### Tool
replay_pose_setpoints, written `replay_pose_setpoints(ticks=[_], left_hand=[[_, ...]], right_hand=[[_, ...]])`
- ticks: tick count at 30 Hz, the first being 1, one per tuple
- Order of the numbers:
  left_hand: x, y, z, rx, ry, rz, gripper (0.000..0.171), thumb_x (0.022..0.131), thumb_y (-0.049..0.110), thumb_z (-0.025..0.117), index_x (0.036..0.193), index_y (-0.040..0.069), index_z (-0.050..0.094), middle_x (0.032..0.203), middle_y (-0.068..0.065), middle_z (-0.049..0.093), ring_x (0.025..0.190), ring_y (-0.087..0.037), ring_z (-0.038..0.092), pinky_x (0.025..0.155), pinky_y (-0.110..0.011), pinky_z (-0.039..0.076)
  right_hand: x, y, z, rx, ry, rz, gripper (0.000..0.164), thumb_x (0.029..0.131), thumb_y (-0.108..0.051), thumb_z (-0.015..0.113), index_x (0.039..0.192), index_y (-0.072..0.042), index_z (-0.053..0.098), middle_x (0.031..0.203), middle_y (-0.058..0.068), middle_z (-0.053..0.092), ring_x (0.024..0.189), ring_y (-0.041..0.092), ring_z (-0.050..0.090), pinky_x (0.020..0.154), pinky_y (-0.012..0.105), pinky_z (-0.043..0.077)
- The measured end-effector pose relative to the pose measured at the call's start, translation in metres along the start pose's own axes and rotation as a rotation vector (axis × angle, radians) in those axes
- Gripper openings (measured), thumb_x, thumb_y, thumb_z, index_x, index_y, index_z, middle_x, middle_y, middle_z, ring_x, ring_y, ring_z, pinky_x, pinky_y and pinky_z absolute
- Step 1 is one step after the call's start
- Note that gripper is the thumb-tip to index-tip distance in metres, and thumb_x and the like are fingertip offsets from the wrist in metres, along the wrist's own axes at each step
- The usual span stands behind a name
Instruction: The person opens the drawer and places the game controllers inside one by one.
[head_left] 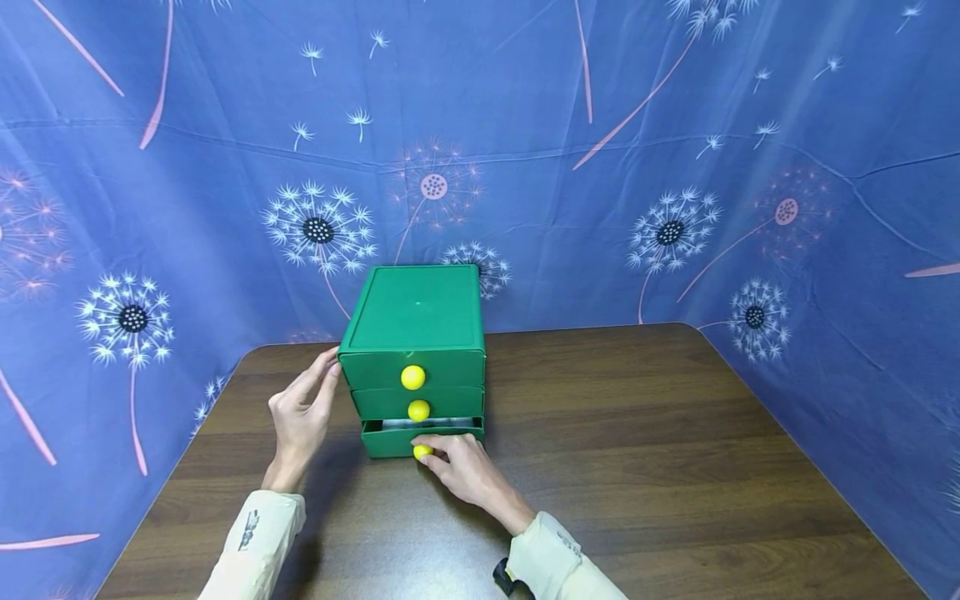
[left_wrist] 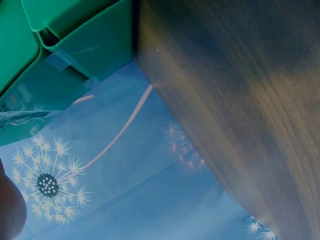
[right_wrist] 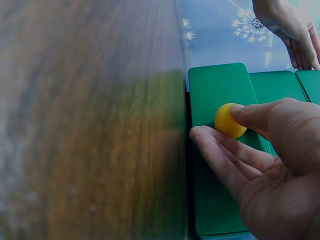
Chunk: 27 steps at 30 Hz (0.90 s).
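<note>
A green drawer unit (head_left: 420, 312) with three drawers, each with a round yellow knob, stands on the table. Its bottom drawer (head_left: 384, 445) is pulled out a little, showing a strip of its pale inside. My right hand (head_left: 468, 473) pinches the bottom yellow knob (right_wrist: 230, 121) between thumb and fingers. The upper drawer (head_left: 375, 371) and the middle drawer (head_left: 382, 404) are closed. At the unit's upper left front edge, the fingertips of my left hand (head_left: 298, 417) rest against the side, fingers fairly straight. Only a blurred bit of that hand enters the left wrist view.
The brown wooden table (head_left: 637, 450) extends to both sides of the unit. Behind it hangs a blue cloth (head_left: 525, 208) with dandelion prints, close to the unit's back. Clear tape (left_wrist: 60, 60) sticks to the unit's side.
</note>
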<state>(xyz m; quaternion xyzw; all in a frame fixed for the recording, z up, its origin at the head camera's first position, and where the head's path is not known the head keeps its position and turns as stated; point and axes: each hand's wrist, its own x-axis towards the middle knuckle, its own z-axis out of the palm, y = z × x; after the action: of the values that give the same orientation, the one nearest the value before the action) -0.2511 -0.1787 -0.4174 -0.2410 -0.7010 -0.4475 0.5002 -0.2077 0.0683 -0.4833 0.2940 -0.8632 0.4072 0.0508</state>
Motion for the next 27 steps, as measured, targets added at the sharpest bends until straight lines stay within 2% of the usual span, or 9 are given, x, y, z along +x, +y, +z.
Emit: replay_pose_setpoints(ticks=[8, 20, 27], left_hand=[[0.002, 0.006, 0.001, -0.007, -0.002, 0.0, 0.04, 0.08, -0.03, 0.068, 0.116, -0.013, 0.072, 0.108, -0.026, 0.074, 0.105, 0.004, 0.067, 0.088, -0.013, 0.053], [-0.001, -0.003, -0.001, -0.001, -0.006, -0.009, 0.042, 0.08, -0.028, 0.07, 0.118, -0.009, 0.074, 0.112, -0.022, 0.074, 0.105, 0.002, 0.068, 0.087, -0.013, 0.054], [-0.002, -0.002, -0.001, -0.003, -0.018, -0.015, 0.044, 0.081, -0.027, 0.071, 0.12, -0.007, 0.074, 0.114, -0.02, 0.075, 0.105, 0.001, 0.069, 0.087, -0.014, 0.054]], right_hand=[[0.003, 0.004, 0.0, 0.019, 0.006, -0.006, 0.024, 0.1, -0.007, 0.07, 0.123, -0.007, 0.076, 0.115, 0.002, 0.076, 0.095, 0.003, 0.068, 0.081, 0.021, 0.057], [0.009, 0.006, 0.0, 0.03, 0.004, 0.039, 0.025, 0.1, -0.009, 0.07, 0.125, -0.009, 0.076, 0.112, -0.001, 0.076, 0.095, 0.003, 0.068, 0.08, 0.022, 0.056], [0.012, 0.008, 0.0, 0.029, 0.018, 0.026, 0.024, 0.1, -0.008, 0.07, 0.123, -0.008, 0.076, 0.11, 0.001, 0.077, 0.095, 0.006, 0.07, 0.08, 0.023, 0.058]])
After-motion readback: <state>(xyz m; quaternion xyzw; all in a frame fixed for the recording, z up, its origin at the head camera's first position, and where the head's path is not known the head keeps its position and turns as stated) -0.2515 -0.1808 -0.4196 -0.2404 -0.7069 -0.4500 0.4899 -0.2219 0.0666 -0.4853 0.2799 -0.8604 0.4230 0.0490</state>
